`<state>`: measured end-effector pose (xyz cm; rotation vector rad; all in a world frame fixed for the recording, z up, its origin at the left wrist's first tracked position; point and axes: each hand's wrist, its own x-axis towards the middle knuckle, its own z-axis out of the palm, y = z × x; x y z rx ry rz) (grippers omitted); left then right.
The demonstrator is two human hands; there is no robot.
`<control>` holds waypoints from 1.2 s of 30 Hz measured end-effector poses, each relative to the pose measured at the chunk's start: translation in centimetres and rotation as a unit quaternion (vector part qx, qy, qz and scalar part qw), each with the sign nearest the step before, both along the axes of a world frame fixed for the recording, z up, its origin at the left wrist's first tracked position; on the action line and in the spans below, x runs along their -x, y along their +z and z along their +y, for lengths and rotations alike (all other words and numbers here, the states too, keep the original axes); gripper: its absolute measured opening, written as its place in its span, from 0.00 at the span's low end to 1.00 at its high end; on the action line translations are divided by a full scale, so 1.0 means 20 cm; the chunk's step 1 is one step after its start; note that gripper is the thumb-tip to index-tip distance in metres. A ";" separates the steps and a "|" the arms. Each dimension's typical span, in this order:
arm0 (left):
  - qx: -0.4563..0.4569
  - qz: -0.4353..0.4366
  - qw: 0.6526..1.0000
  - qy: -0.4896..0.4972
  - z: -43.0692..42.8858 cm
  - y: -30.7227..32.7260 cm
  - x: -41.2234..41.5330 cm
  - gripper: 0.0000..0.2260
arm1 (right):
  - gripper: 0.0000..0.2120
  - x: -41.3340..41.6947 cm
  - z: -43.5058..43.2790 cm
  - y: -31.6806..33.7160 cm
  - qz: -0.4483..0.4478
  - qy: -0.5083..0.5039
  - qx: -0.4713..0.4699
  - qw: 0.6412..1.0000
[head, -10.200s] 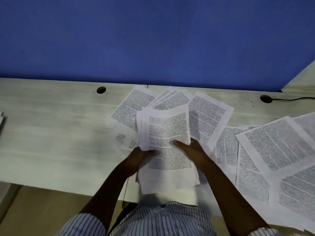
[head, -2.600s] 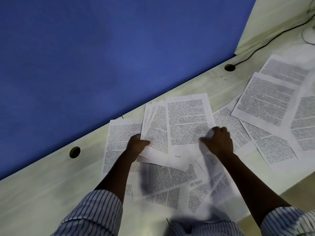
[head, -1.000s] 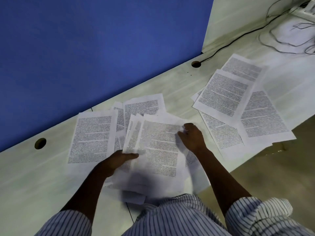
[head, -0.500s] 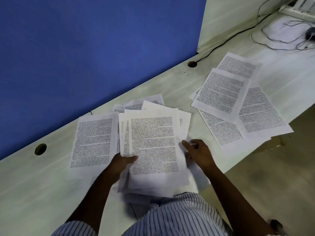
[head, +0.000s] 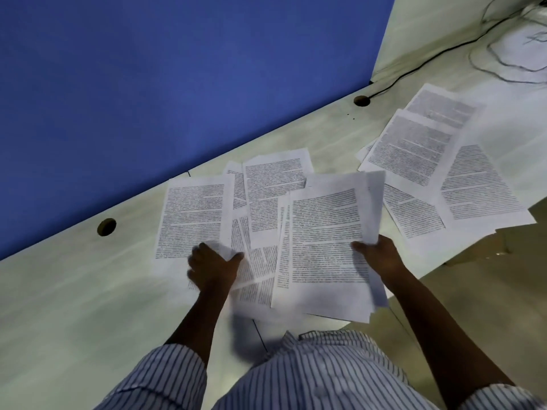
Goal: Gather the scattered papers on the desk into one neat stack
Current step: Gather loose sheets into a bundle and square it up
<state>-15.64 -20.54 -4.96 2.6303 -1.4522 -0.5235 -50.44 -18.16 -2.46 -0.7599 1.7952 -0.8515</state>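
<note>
Printed white sheets lie scattered on a pale wooden desk (head: 74, 291). My right hand (head: 377, 255) grips the right edge of a gathered stack of papers (head: 325, 241), which is raised and tilted above the desk's front edge. My left hand (head: 211, 267) rests on the lower corner of a single sheet (head: 194, 220) lying to the left, fingers curled over the loose sheets there. More loose sheets (head: 272, 202) lie fanned between the two. A separate group of overlapping sheets (head: 438, 170) lies at the right, away from both hands.
A blue partition (head: 177, 84) runs along the back of the desk. Two round cable holes (head: 106, 226) (head: 361, 100) sit near it, and a black cable (head: 429, 57) runs from the right one to a tangle of wires at the top right. The floor shows at the lower right.
My right hand has taken the stack by its right edge and moved it to the right. My left hand has let go of the stack and moved left onto the single sheet.
</note>
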 end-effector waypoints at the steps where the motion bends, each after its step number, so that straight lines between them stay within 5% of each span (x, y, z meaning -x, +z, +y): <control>1: -0.010 0.005 1.000 0.008 0.02 -0.01 -0.03 0.47 | 0.05 -0.02 -0.01 0.00 -0.012 0.009 0.004 1.000; 12: -0.021 -0.022 0.999 -0.017 0.01 0.04 -0.11 0.31 | 0.06 -0.37 -0.23 -0.06 -0.009 0.119 -0.012 0.993; 24: -0.055 -0.042 0.998 0.008 -0.05 0.04 -0.06 0.42 | 0.16 -0.44 -0.34 -0.12 0.020 0.140 -0.030 0.989; 32: -0.023 -0.083 0.996 -0.009 -0.09 0.10 -0.12 0.14 | 0.14 -0.45 -0.37 -0.17 -0.019 0.130 -0.053 0.990; 36: 0.039 -0.030 0.999 -0.009 -0.09 0.15 -0.07 0.10 | 0.14 -0.50 -0.36 -0.16 -0.059 0.120 -0.050 0.990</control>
